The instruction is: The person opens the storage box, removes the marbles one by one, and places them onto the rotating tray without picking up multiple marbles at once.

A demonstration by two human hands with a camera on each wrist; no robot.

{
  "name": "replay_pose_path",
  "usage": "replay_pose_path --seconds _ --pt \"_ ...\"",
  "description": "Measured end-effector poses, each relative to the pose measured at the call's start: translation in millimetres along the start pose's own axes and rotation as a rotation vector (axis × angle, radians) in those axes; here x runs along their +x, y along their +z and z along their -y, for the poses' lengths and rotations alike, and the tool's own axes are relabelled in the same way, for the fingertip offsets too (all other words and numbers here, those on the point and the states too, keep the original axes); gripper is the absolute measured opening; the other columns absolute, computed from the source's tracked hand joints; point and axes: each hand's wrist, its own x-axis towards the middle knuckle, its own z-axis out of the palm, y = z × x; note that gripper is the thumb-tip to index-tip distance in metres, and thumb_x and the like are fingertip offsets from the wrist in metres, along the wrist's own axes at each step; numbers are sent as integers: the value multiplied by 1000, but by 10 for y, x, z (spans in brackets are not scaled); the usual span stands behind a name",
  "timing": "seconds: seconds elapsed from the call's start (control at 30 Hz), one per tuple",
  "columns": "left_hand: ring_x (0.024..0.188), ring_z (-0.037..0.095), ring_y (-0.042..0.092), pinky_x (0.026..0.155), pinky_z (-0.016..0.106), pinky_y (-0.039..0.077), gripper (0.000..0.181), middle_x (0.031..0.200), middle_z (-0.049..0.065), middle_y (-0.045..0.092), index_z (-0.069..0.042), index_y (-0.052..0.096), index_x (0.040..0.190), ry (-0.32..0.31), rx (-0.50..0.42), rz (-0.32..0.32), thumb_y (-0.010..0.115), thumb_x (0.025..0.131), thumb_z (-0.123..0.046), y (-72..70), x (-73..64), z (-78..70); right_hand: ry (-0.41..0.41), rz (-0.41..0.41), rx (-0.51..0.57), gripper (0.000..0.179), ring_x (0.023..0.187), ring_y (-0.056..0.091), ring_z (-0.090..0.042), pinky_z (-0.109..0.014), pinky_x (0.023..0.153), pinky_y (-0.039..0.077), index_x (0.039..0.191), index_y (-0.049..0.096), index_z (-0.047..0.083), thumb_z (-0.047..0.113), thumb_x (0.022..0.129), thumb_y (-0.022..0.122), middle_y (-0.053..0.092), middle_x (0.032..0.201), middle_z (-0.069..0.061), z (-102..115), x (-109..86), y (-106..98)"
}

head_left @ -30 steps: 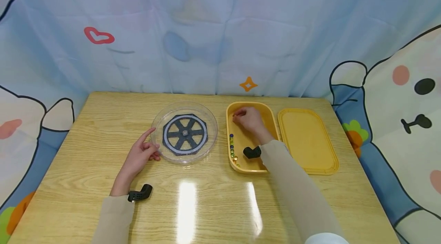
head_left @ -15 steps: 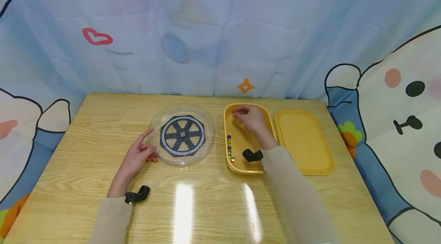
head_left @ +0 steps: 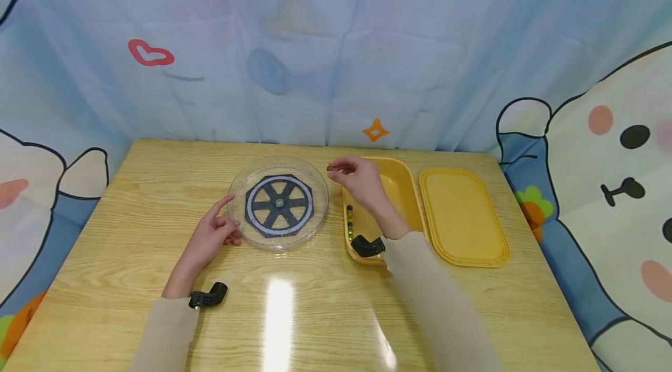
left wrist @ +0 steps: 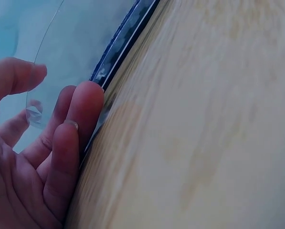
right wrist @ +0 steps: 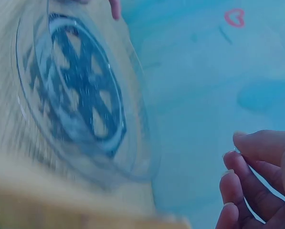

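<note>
Pale blue curtain cloth (head_left: 294, 69), printed with white cartoon bears and a red heart outline, is hanging behind a pale wood-grain bench (head_left: 126, 197). Toward the bench's left, a round, clear plastic dish (head_left: 278, 245) is lying flat, with a dark octagonal wheel (head_left: 293, 203) of six spokes and a pale ring showing inside its outline. One left hand (head_left: 210, 238) is resting at the dish's left edge, its fingers lying loose and unclenched, index finger and thumb touching the rim. To the right of the dish, a yellow rectangular plastic tray (head_left: 401, 185) with rounded corners is sitting just beside a flat yellow plastic lid (head_left: 464, 217). Over the tray's far left corner the right hand (head_left: 362, 181) is hovering, thumb and index finger pinching a small, round, dark reddish bead (head_left: 329, 168). That bead is sitting at the very fingertips, just past the tray's left rim, near the dish's right edge and well apart from the left hand; the fingers are mostly hiding it in the right wrist view. Small glossy blue, yellow and green marbles (head_left: 350, 223) are lying in a row along the tray's left wall, nearer the person than the right hand's fingertips
</note>
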Motion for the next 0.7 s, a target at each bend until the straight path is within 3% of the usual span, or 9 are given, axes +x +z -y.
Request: replay_pose_path --seconds 0.33,0.7 --pt "70 22 69 65 28 53 64 84 14 68 -14 25 158 5 18 40 56 102 -11 -39 -9 -16 -50 55 17 15 84 63 -18 -30 69 52 105 76 7 13 91 74 73 96 -3 209 32 359" --pt "71 24 69 65 28 53 66 87 19 67 -14 23 159 16 33 55 56 102 -12 -52 -18 -37 17 150 67 17 81 62 -17 -26 68 51 105 75 6 14 91 75 72 94 -3 186 25 644"
